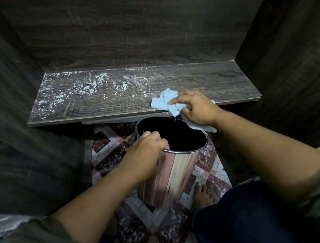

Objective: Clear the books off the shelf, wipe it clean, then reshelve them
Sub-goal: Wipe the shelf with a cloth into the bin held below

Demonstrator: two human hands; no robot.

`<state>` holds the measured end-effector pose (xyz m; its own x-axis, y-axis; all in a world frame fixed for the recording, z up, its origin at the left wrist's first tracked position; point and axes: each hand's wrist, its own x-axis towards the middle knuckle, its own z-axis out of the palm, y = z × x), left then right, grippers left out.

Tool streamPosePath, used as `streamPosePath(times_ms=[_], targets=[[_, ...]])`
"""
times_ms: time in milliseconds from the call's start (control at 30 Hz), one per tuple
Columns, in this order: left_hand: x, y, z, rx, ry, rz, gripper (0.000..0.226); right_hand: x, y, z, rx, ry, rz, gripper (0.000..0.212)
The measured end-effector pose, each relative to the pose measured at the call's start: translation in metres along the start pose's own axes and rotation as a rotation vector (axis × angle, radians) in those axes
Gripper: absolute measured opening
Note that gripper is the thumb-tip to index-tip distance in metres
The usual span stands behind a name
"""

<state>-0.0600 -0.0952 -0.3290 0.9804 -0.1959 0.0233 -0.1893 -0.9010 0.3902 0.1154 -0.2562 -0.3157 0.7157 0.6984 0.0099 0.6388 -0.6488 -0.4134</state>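
Head view: I see the right hand [196, 109] bunching a pale blue cloth [162, 102] at the front edge of the dark wooden shelf [219, 78]. Its fingers [174, 100] are curled round the cloth, with the forefinger stretched along the top of it. Part of the cloth lies on the shelf just ahead of the fingertips. Another part hangs below the palm, over the open mouth of a shiny metal bin [178, 169]. Well to the left of these fingers, white specks [95, 84] cover the shelf board; to the right of them the board looks plain dark. The left hand [143, 157] grips the bin's near rim, its fingers [150, 135] hooked over it into the dark inside. The bin tilts, its mouth just below the shelf edge and beneath the right fingers. Under it I see patterned tile floor [108, 150], and a bare foot [203, 194] stands near the bin's lower right side.
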Motion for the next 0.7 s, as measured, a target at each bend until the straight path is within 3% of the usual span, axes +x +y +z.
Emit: streamPosePath(times_ms=[133,233,367,567,700], targets=[[0.001,-0.003,0.004,-0.006,0.066,0.034,0.035,-0.021,-0.011,-0.028,0.086,-0.086,0.034,0.037],[0.002,-0.004,0.004,-0.039,0.096,0.048,0.034,-0.011,-0.006,-0.046,0.179,0.150,0.116,0.035],[0.004,-0.004,0.002,-0.046,0.076,0.020,0.033,0.029,0.009,-0.044,0.061,0.350,0.204,0.041],[0.009,-0.006,0.001,-0.042,0.039,-0.015,0.034,0.078,0.020,0.000,-0.114,0.089,0.328,0.053],[0.009,-0.005,0.000,-0.043,0.045,-0.008,0.033,0.071,0.012,0.003,-0.122,0.104,0.235,0.049]])
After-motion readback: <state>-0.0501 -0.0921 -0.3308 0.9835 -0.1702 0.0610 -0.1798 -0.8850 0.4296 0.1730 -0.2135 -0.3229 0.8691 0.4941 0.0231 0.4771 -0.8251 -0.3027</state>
